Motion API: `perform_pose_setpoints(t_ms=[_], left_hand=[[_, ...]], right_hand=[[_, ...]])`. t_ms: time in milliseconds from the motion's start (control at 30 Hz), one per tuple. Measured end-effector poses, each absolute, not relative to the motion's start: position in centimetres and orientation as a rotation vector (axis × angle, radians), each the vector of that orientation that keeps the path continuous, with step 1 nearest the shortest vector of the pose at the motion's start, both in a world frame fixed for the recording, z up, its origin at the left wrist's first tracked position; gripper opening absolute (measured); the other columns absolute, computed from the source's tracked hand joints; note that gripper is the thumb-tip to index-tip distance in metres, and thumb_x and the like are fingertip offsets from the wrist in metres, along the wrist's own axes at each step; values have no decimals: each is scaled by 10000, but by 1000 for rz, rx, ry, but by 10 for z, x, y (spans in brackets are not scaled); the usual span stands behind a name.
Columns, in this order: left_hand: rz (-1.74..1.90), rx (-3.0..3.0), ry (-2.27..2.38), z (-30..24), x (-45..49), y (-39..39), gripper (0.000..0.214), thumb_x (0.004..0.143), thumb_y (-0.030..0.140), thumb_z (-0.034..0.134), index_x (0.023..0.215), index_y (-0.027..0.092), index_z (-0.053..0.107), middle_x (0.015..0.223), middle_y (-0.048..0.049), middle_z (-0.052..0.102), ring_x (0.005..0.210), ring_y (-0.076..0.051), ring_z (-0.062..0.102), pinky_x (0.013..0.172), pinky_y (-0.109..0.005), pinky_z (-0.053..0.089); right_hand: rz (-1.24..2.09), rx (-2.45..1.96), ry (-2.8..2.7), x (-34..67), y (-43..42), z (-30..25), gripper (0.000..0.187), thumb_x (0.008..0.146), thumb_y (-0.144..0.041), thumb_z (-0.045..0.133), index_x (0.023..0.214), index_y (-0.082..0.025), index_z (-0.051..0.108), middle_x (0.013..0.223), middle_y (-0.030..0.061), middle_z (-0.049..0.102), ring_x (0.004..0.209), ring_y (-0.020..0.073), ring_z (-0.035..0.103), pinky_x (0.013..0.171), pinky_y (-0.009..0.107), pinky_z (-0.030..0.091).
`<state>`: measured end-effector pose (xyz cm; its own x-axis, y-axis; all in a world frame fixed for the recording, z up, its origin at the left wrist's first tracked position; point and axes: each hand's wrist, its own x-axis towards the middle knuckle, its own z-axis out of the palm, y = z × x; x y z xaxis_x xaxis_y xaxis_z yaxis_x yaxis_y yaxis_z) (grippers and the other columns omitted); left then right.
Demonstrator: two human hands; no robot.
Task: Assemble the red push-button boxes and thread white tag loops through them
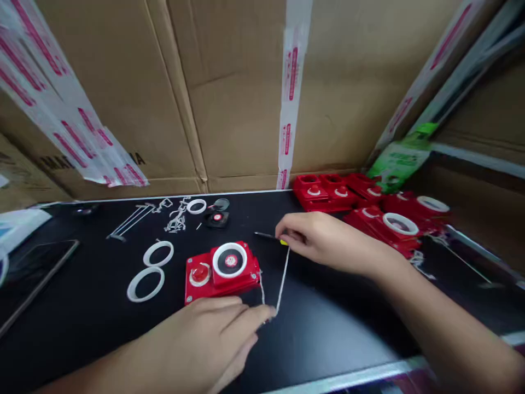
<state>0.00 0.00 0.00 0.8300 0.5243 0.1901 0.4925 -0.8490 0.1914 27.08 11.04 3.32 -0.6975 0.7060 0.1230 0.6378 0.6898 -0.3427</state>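
Observation:
A red box-shaped device [218,279] lies on the black table, with a white ring around a dark round disc and a smaller red knob on its left. White cord [282,283] leaves its right side, dips to my left hand, then rises to my right hand. My left hand [217,336] is closed in front of the device, pinching the cord between thumb and fingers. Closed too, my right hand [309,235] grips what looks like a screwdriver [266,236]; its thin shaft points left and a bit of yellow shows at the fingertips. The cord's upper end meets these fingers.
Left of the device lie two white rings [145,284]. Behind are metal rods [131,221], tangled small white parts [176,221] and a black fan-like piece [217,219]. More red devices [328,191] crowd the back right beside a green pouch [404,158]. Cardboard [238,109] walls the back.

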Motion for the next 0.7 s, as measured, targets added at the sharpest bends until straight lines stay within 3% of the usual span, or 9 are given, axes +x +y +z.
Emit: perform_pose_setpoints(t_ms=[167,367,567,700], left_hand=[[399,2735,897,-5,-9,12,389,1001,61,499,1328,230,626,1046,-10,766,918,-196,732,890,-330,568],[372,2598,1045,-6,-19,25,228,968,106,510,1086,239,653,989,1,720,903,-185,707,857,-321,514],[305,2383,1217,3,-25,36,261,860,83,526,1036,247,628,777,62,600,613,-120,549,607,-246,415],[293,2416,1211,8,-27,39,209,857,135,599,1018,251,661,742,68,572,605,-114,534,609,-244,394]], right_hand=[[377,-1135,-2679,273,112,32,140,1026,-195,595,1080,-198,724,958,36,757,767,161,654,687,268,426],[350,-1033,-2464,275,118,30,153,1039,-196,587,1092,-172,728,1065,77,739,915,187,678,799,300,498],[918,-973,-2280,273,114,34,108,988,-276,707,1016,-172,723,811,6,719,682,129,667,643,250,521],[1250,-877,-2054,269,110,33,182,960,-345,759,1009,-178,707,780,-3,718,676,123,685,629,236,560]])
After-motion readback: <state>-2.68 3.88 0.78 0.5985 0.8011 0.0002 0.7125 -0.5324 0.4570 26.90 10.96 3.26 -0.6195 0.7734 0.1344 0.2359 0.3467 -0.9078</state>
